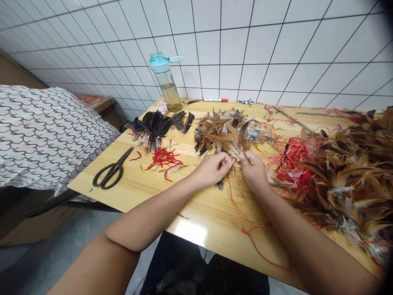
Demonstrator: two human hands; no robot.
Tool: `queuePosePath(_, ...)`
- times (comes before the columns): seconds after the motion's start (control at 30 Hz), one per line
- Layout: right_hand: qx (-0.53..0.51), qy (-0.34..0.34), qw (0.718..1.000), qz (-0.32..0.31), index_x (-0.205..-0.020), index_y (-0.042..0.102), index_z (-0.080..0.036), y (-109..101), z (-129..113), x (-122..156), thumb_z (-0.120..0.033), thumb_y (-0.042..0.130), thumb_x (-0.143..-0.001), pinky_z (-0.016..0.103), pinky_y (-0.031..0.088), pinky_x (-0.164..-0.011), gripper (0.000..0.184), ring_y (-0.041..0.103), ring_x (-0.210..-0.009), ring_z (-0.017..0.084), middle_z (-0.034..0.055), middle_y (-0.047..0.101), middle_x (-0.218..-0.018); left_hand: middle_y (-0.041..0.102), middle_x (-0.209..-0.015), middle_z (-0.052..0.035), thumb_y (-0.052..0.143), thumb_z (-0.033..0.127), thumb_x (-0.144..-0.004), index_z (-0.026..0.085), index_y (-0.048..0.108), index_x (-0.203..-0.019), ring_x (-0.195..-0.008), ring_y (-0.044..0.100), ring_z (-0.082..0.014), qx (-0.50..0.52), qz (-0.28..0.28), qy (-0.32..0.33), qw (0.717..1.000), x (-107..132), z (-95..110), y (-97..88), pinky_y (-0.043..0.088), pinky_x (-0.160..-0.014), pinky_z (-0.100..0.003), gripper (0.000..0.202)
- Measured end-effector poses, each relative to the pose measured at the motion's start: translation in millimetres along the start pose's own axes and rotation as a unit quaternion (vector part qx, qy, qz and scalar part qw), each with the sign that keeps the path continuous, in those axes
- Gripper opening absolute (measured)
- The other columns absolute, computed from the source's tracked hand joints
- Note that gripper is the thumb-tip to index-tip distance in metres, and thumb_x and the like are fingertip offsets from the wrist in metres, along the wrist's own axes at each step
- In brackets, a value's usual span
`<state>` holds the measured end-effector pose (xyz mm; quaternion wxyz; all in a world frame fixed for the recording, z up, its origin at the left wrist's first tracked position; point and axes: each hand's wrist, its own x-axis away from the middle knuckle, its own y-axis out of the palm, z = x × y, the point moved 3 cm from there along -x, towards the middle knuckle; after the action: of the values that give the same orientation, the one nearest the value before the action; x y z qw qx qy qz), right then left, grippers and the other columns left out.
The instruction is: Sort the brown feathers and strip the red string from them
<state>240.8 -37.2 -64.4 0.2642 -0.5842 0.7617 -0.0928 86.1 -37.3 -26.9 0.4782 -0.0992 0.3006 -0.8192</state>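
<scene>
My left hand (211,168) and my right hand (252,168) meet over the wooden table (147,180), fingers pinched together on a small feather quill (233,160) between them. Just beyond the fingertips lies a loose pile of brown feathers (229,131). A red string (242,215) trails from under my hands toward the near table edge. A big heap of brown feathers tied with red string (340,172) fills the right side beside my right hand.
A pile of black feathers (156,125) and cut red string bits (164,157) lie at the left, with black scissors (112,170) near the left edge. A water bottle (167,82) and a red marker (215,100) stand by the tiled wall. A patterned cushion (46,131) sits left of the table.
</scene>
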Motion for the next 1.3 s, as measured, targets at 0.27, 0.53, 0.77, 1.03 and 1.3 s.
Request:
queuePosePath(0.27,0.350,-0.108,0.928,-0.059,-0.082,0.065,-0.022,3.0,-22.9,15.6,-0.014,0.043,-0.086,0.032,0.023,-0.055,0.023,0.049,-0.065,0.016,0.0066,0.064,-0.091,0.061,-0.081,-0.0061,0.036,0.021,-0.095,0.016,0.057,-0.085,-0.077,0.054,-0.0160,-0.308,0.052,0.177,0.933,6.6,15.9,-1.1,0.041,-0.072,-0.028,0.024)
queuePosePath(0.53,0.396,-0.227,0.879,-0.140,-0.092,0.067,-0.020,6.0,-37.7,21.8,-0.016,0.042,-0.093,0.035,0.021,-0.060,0.025,0.052,-0.073,0.018,0.0082,0.066,-0.086,0.059,-0.085,-0.0079,0.033,0.021,-0.097,0.015,0.059,-0.086,-0.081,0.048,-0.0190,-0.387,0.062,0.225,0.892,4.0,15.5,-15.9,0.040,-0.077,-0.032,0.029)
queuePosePath(0.77,0.338,-0.237,0.891,-0.187,-0.088,0.068,-0.020,9.1,-36.2,23.6,-0.013,0.042,-0.090,0.032,0.026,-0.060,0.027,0.052,-0.073,0.018,0.0076,0.067,-0.086,0.059,-0.083,-0.0075,0.037,0.020,-0.095,0.015,0.060,-0.085,-0.082,0.049,-0.0181,-0.312,0.001,0.243,0.919,-2.2,7.4,-29.0,0.040,-0.078,-0.030,0.026)
queuePosePath(1.03,-0.122,-0.133,0.958,-0.223,-0.060,0.049,-0.021,14.8,-29.0,16.7,-0.035,0.048,-0.089,0.027,0.038,-0.058,0.032,0.050,-0.061,0.014,0.0010,0.051,-0.064,0.063,-0.075,-0.0033,0.053,0.025,-0.087,0.012,0.067,-0.082,-0.071,0.058,-0.0127,-0.257,-0.043,0.233,0.937,-11.8,-2.4,-49.6,0.050,-0.066,-0.021,0.020)
queuePosePath(1.3,-0.382,0.132,0.902,-0.148,-0.063,0.049,-0.019,19.1,-18.9,18.0,-0.054,0.070,-0.070,0.023,0.029,-0.049,0.041,0.037,-0.053,0.007,-0.0030,0.050,-0.064,0.062,-0.071,-0.0026,0.047,0.015,-0.082,0.015,0.059,-0.075,-0.069,0.056,-0.0132,-0.179,0.058,0.209,0.960,-6.3,1.7,-33.4,0.046,-0.070,-0.024,0.014)
